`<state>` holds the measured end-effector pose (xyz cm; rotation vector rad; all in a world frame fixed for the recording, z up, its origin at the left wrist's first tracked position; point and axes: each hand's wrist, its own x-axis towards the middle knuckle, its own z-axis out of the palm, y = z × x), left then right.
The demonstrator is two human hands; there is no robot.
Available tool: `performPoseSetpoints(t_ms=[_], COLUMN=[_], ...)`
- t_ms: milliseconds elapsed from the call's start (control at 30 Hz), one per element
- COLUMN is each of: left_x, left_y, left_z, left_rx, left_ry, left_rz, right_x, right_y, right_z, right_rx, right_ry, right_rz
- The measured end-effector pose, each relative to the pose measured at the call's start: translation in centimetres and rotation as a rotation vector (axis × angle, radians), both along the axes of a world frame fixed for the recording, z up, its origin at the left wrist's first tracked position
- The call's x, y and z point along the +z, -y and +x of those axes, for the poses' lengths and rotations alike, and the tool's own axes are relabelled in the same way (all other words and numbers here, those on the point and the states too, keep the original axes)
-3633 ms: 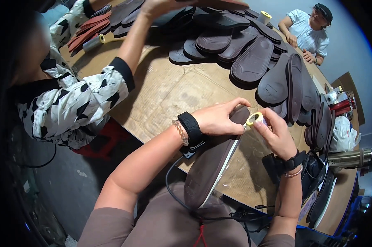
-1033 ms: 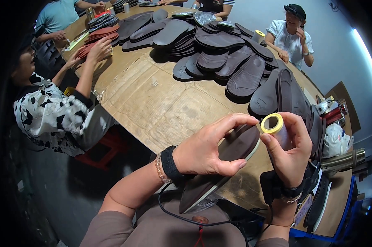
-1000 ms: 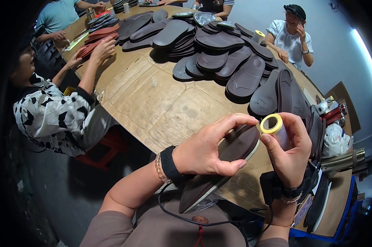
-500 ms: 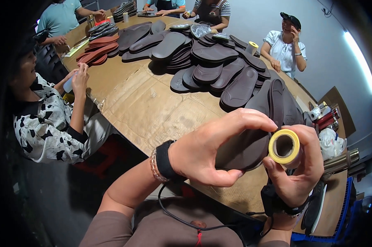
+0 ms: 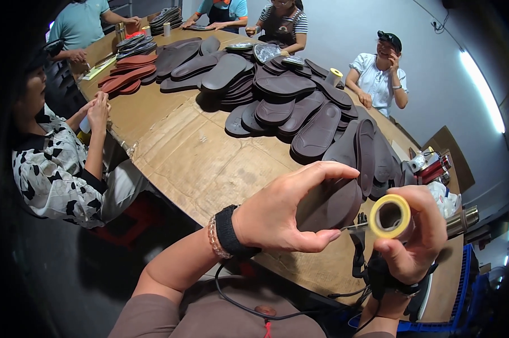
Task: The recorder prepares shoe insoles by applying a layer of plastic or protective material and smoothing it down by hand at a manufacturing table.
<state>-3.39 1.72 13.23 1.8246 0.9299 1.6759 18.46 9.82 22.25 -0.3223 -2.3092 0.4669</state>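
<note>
My right hand (image 5: 415, 239) is closed round a small roll (image 5: 391, 217), held up over the table's near right side. The roll's yellow end and hollow core face me; I cannot tell whether it is tape or labels. To its left, my left hand (image 5: 291, 211) is open, thumb and fingers curved apart in a C, with nothing gripped between them. Behind that gap lies a dark brown shoe sole (image 5: 336, 205), partly covered by my fingers. Beyond it, a large heap of dark brown soles (image 5: 316, 132) spreads over the table.
The table (image 5: 175, 158) has a worn brown cardboard top. Reddish soles (image 5: 127, 79) lie at the far left. Another yellow roll (image 5: 334, 76) stands behind the heap. A steel cylinder (image 5: 462, 221) and a white plastic bag (image 5: 440, 197) are at right. Several people are around the table.
The roll in my right hand has moved slightly down, away from my left fingertips. My left hand keeps its curved shape. The whole view has shifted a little.
</note>
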Motion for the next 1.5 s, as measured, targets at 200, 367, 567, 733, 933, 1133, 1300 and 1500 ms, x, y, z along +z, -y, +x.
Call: performPoseSetpoints(t_ms=[200,367,567,733,933,1133,1300,1500], left_x=[-0.2,-0.4,-0.5,-0.4,-0.6,0.3,0.0,-0.7], left_y=[0.1,0.1,0.1,0.4,1.5,4.6,5.7,4.7], left_z=[0.1,0.3,0.3,0.4,0.6,2.9,3.0,1.9], left_rx=[0.014,0.020,0.015,0.007,0.005,0.151,0.301,0.273], left_ry=[-0.061,-0.048,-0.049,-0.032,-0.036,-0.029,-0.242,-0.380], left_rz=[0.032,0.038,0.039,0.049,0.089,-0.008,-0.065,0.182], right_x=[-0.6,-1.0,-1.5,-2.0,-2.2,-2.1,-2.2,-2.9], right_y=[-0.5,-0.7,-1.0,-1.0,0.4,2.8,3.3,3.5], right_z=[-1.5,-1.8,-2.0,-2.3,-1.9,-0.8,-0.4,0.1], right_rx=[-0.132,-0.169,-0.180,-0.163,-0.102,-0.093,-0.089,-0.014], right_ry=[-0.089,-0.075,-0.052,-0.037,-0.062,0.046,0.057,0.099], right_rz=[0.108,0.103,0.027,-0.091,-0.246,-0.131,-0.112,-0.036])
